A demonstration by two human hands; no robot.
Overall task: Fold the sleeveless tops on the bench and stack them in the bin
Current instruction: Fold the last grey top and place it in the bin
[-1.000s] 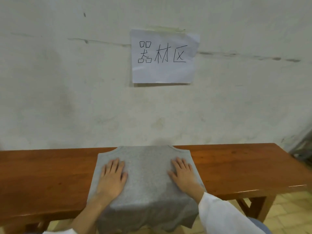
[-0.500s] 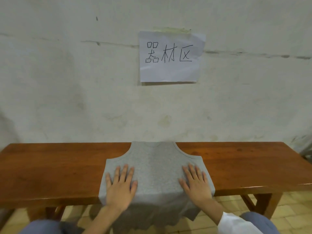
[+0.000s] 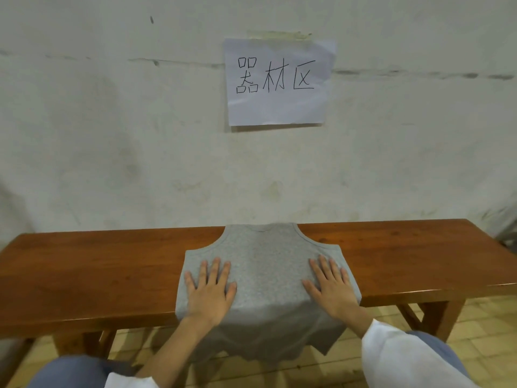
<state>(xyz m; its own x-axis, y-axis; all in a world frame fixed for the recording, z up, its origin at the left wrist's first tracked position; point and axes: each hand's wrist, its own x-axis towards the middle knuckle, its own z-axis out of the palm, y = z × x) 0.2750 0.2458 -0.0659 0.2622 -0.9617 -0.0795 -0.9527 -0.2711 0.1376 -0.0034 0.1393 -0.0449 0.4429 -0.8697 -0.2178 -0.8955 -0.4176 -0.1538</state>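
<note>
A grey sleeveless top (image 3: 267,264) lies spread flat across the wooden bench (image 3: 98,270), neckline toward the wall and hem hanging over the front edge. My left hand (image 3: 209,292) presses flat on its left side, fingers straight and spread. My right hand (image 3: 331,289) presses flat on its right side in the same way. No bin is in view.
The bench stands against a pale wall with a paper sign (image 3: 278,82) taped above it. Bare bench wood extends left and right of the top. My knees in blue trousers (image 3: 67,371) sit below the bench front, over a tiled floor (image 3: 481,326).
Both hands have slid toward me along the top, smoothing it. The camera has tilted, so the neckline and armholes now show fully.
</note>
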